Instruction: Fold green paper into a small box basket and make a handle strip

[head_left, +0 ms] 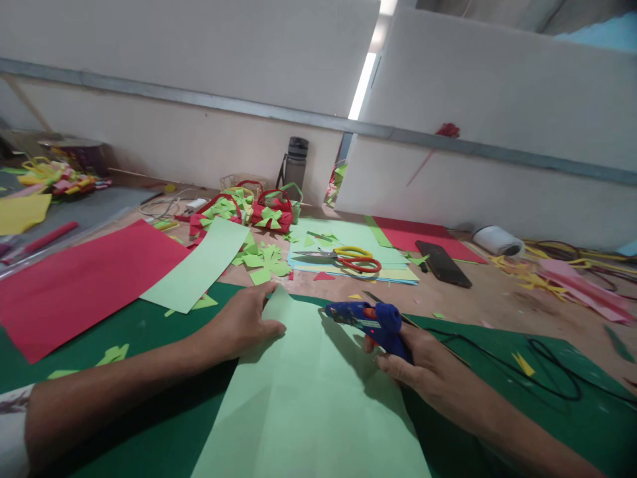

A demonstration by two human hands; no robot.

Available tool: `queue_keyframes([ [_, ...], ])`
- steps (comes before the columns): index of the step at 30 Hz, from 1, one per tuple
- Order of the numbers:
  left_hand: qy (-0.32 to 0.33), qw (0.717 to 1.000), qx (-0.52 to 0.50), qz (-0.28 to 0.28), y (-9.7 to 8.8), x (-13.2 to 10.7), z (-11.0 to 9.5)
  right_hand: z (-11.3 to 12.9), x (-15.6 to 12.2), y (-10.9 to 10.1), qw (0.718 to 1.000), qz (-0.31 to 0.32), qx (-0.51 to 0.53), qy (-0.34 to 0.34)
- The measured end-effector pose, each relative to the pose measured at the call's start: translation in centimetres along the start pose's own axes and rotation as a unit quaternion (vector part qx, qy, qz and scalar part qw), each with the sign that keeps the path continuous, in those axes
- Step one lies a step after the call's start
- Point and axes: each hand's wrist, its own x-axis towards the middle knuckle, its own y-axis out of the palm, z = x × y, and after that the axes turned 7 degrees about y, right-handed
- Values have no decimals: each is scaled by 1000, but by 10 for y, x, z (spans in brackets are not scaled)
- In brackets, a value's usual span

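Note:
A light green sheet of paper (318,398), with faint creases, lies in front of me on the green mat (144,332). My left hand (246,318) pinches its far left corner between thumb and fingers, and that corner is lifted a little. In my right hand (413,358) is a blue glue gun (365,317), its handle wrapped by my fingers. The nozzle points left, over the far edge of the paper. A small red light glows on the gun's body. Whether glue is on the paper I cannot tell.
Yellow-and-red-handled scissors (348,257) lie on stacked paper (303,232) beyond the mat. A phone (442,263) is to their right. Small red paper baskets (271,214) and a bottle (294,166) stand at the back. Red paper (94,279) lies left; a black cord (497,358) crosses the right side.

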Motion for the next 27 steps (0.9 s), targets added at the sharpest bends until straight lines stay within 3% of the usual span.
queue_keyframes([
  [10, 0, 1000, 21, 12, -2, 0, -2, 3, -5, 0, 999, 13, -32, 3],
  [27, -10, 997, 75, -3, 2, -1, -1, 3, -4, -3, 999, -16, -47, 9],
])
